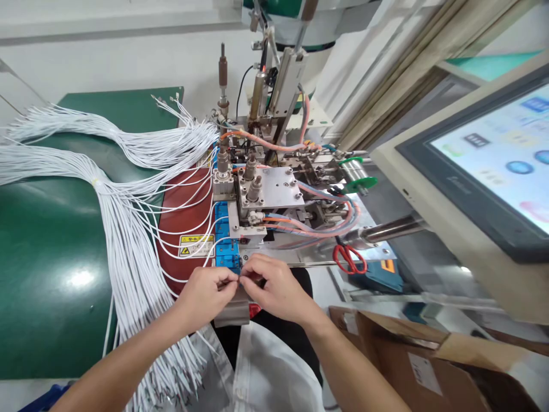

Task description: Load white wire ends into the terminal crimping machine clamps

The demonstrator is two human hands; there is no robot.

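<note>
My left hand (208,293) is closed in a pinch just in front of the blue clamp blocks (227,252). A white wire (176,279) runs up to it from the left and passes behind the fingers. My right hand (274,286) pinches at the same spot, its fingertips meeting those of the left. The wire's tip between them is too small to see clearly. Several other white wires lead from a large tied bundle (122,246) into the row of blue blocks, beside a yellow warning label (196,245).
A metal machine (274,186) with orange and clear hoses stands behind the blocks, with a spool (355,173) on its right. Red-handled scissors (349,258) hang at its edge. A touch screen (493,149) juts in at right, above cardboard boxes (429,366). The green table (47,269) carries the wires.
</note>
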